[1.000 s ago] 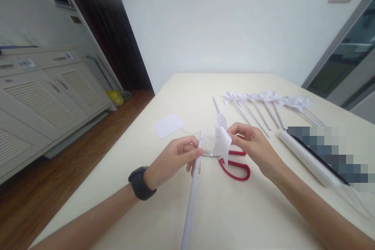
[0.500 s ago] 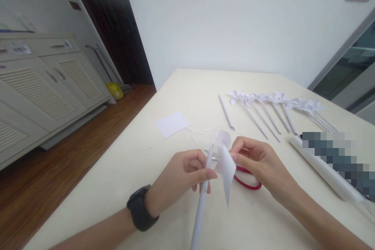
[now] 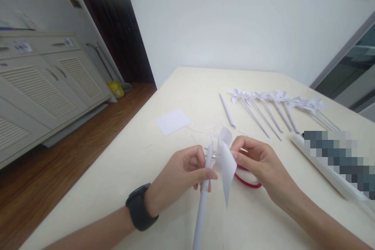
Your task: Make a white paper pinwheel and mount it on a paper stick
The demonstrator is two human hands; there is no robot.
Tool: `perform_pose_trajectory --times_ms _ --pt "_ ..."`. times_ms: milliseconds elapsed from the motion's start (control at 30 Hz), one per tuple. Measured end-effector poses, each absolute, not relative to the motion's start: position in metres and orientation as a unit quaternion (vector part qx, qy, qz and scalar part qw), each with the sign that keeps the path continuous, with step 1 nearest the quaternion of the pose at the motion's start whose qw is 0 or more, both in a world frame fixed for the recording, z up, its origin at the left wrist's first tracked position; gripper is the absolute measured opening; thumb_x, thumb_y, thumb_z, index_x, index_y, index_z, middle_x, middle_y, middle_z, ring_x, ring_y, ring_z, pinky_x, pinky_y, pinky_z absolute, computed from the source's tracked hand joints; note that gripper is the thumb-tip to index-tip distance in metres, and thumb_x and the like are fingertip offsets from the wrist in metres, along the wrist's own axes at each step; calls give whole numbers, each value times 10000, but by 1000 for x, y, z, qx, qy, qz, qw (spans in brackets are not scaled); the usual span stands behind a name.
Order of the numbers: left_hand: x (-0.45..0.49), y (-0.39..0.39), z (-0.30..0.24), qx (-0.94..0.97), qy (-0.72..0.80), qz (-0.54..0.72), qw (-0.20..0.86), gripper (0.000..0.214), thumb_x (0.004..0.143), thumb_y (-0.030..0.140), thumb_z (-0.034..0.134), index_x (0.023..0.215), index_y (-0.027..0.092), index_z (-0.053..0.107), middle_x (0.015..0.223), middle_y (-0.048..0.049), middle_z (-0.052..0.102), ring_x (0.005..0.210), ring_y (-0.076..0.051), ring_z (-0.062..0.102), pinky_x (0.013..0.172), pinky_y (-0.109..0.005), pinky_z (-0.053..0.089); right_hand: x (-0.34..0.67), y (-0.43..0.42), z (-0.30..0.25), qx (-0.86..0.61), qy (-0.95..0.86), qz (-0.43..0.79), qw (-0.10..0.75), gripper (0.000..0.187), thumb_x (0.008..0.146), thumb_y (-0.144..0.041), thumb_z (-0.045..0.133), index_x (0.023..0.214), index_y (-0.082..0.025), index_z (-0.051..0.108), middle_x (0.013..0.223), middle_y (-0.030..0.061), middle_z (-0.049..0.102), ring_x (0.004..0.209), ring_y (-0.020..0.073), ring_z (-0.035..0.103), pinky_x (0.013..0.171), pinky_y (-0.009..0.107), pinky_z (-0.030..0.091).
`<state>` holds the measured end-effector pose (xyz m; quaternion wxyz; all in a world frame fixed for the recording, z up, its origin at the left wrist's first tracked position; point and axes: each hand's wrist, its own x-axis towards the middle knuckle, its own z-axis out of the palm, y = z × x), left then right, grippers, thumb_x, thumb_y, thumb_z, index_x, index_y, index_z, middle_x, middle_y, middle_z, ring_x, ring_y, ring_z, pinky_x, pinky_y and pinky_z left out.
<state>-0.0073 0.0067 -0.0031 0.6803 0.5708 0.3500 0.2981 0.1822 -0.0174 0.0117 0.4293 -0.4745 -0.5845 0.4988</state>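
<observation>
My left hand (image 3: 190, 170) is closed around a rolled white paper stick (image 3: 200, 211), just below its upper end. With the fingertips of my right hand (image 3: 253, 158) I pinch the back of a folded paper pinwheel head (image 3: 227, 168). Between stick and pinwheel runs a thin, toothpick-like pin (image 3: 217, 154), joining the two with a small gap. Beneath them lie red-handled scissors (image 3: 247, 181), their blades partly hidden by the paper and my left hand.
Finished white pinwheels (image 3: 278, 97) lie in a row at the back right. A loose paper stick (image 3: 227, 110), a square paper sheet (image 3: 172, 122) and thin scraps (image 3: 209, 129) rest mid-table. A long white object (image 3: 319, 168), partly blurred out, lies at right.
Both hands keep their holds. The pinwheel head sits slightly farther right from the stick, with more of the pin showing. The camera view has shifted a little.
</observation>
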Motion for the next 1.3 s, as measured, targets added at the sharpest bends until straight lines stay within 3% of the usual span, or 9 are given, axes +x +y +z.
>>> perform_pose_trajectory --times_ms 600,900,1100,1300 --pt "-7 3 -4 578 364 300 665 319 663 259 696 598 158 400 536 34 571 464 -92 567 419 -168 367 173 -24 7 -474 -569 517 428 166 800 -243 553 664 -188 475 646 -31 535 627 111 481 568 236 339" --pt "-7 2 -3 596 372 278 655 257 678 253 679 621 154 449 535 17 593 475 -101 553 453 -191 385 168 -27 1 -499 -602 452 429 138 801 -200 534 671 -196 488 708 -20 547 679 130 508 621 258 372" --pt "-6 4 -4 600 327 245 687 38 759 168 577 760 143 548 589 9 596 526 -102 553 496 -207 372 171 -26 8 -529 -619 390 430 241 735 -305 640 679 -213 424 703 -35 497 710 134 485 601 241 380" --pt "-4 3 6 629 296 239 678 149 726 163 623 852 162 544 663 25 548 592 -116 556 595 -248 434 178 -22 8 -556 -592 359 461 332 678 -354 682 789 -237 391 844 -12 465 808 162 489 657 266 433"
